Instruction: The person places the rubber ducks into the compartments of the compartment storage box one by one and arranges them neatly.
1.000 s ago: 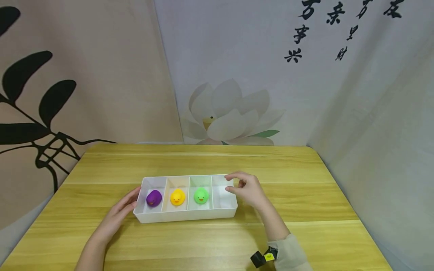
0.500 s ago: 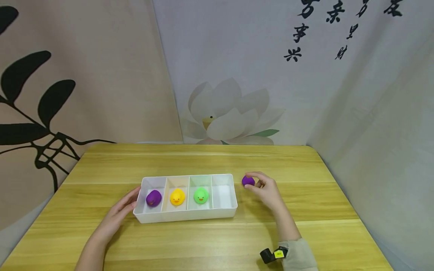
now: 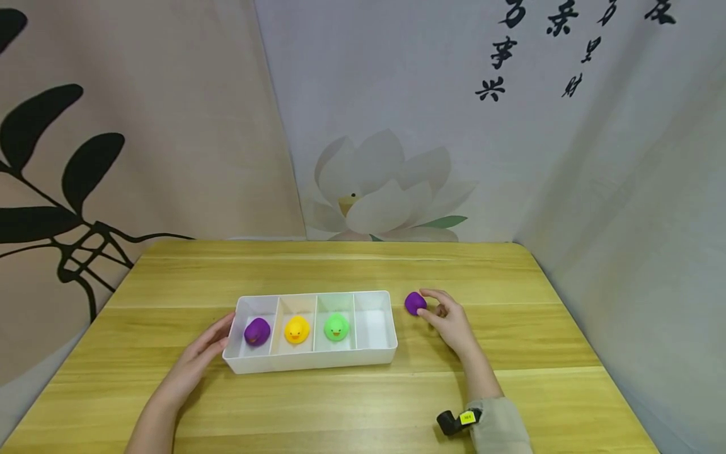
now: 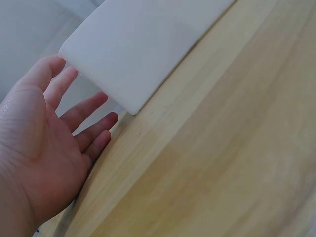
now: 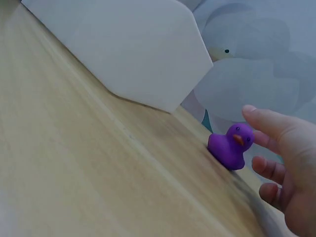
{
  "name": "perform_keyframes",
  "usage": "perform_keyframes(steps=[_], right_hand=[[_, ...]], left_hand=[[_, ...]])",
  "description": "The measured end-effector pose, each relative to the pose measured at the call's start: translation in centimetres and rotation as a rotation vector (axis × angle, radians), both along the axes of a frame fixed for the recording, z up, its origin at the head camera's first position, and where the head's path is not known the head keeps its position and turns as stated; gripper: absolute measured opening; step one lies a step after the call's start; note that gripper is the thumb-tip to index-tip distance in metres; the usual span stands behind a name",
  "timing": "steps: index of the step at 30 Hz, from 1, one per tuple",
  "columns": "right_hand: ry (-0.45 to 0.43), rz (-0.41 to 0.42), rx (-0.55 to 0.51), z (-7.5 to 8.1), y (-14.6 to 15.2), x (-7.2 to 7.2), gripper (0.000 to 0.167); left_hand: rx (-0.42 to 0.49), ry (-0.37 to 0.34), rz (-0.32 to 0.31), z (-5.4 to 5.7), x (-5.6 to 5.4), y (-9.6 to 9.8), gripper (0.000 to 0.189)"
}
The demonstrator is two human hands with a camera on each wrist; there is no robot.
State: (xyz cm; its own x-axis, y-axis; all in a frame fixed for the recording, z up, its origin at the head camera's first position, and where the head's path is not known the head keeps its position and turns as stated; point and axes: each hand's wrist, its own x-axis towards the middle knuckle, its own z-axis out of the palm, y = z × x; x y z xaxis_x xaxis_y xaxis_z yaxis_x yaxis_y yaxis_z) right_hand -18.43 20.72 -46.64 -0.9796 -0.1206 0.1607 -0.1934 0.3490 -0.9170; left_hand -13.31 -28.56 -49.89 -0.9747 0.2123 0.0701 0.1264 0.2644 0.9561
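A purple rubber duck (image 5: 229, 148) stands on the table just right of the white tray (image 3: 309, 361). Close beside it, my right hand (image 3: 450, 323) has its thumb and fingers spread; the right wrist view shows them off the duck's body. My left hand (image 4: 54, 148) rests its extended fingertips at the tray's left end. Inside the tray, a second purple duck (image 3: 258, 332) sits in the leftmost compartment. A yellow duck (image 3: 297, 330) and a green duck (image 3: 336, 328) occupy the two middle compartments, and the rightmost compartment holds nothing.
The wooden table (image 3: 272, 416) ends at a fabric backdrop (image 3: 397, 94) printed with a lotus, leaves and characters. A black wrist camera (image 3: 454, 422) is strapped by the right sleeve (image 3: 499, 425).
My right hand moved right from the tray's right end to the purple duck on the table, then drew slightly away as its fingers parted from it. Left hand and tray stayed put.
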Motion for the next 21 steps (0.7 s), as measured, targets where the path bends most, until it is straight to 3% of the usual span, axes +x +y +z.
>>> perform_keyframes(steps=[8,11,18,21], right_hand=[[-0.106,-0.005,-0.003,-0.7,0.3,-0.6,0.044],[-0.094,-0.008,0.002,-1.2,0.4,-0.8,0.044],[-0.077,-0.079,0.025,-4.4,1.0,-2.4,0.039],[-0.062,-0.111,0.023,-4.6,0.8,-2.4,0.035]], left_hand=[[-0.001,0.007,0.004,0.1,0.0,0.0,0.048],[-0.007,0.006,0.009,0.1,0.0,0.1,0.048],[-0.005,0.012,0.004,0.4,0.2,0.3,0.048],[-0.003,0.014,0.004,0.3,0.3,0.3,0.048]])
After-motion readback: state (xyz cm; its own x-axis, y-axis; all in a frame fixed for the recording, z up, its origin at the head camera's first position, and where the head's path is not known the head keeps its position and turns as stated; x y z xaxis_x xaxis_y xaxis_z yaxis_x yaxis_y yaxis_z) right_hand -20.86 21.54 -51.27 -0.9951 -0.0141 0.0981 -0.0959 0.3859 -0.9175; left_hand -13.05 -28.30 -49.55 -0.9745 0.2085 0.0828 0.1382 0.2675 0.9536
